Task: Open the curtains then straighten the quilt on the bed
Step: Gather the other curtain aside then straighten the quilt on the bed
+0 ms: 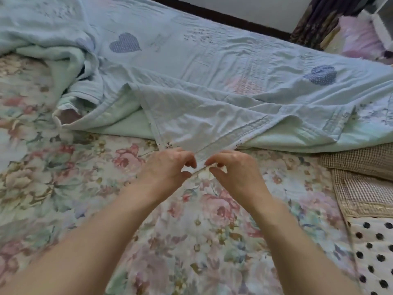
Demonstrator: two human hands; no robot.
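A pale blue quilt (191, 67) with blue heart patches lies crumpled across the far half of the bed, its mint underside showing in folds. One corner of it points toward me at the centre. My left hand (168, 169) and my right hand (236, 171) meet at that corner, fingers curled with thumb and fingertips close around the hem. Whether the fingers pinch the cloth or hover just over it is unclear. A dark patterned curtain (314, 20) hangs at the top right.
A floral bedsheet (74, 188) covers the near half of the bed. At the right lie a checked beige pillow (361, 162) and a polka-dot cloth (378, 252). A pink floral pillow (359, 39) sits at the top right by the wall.
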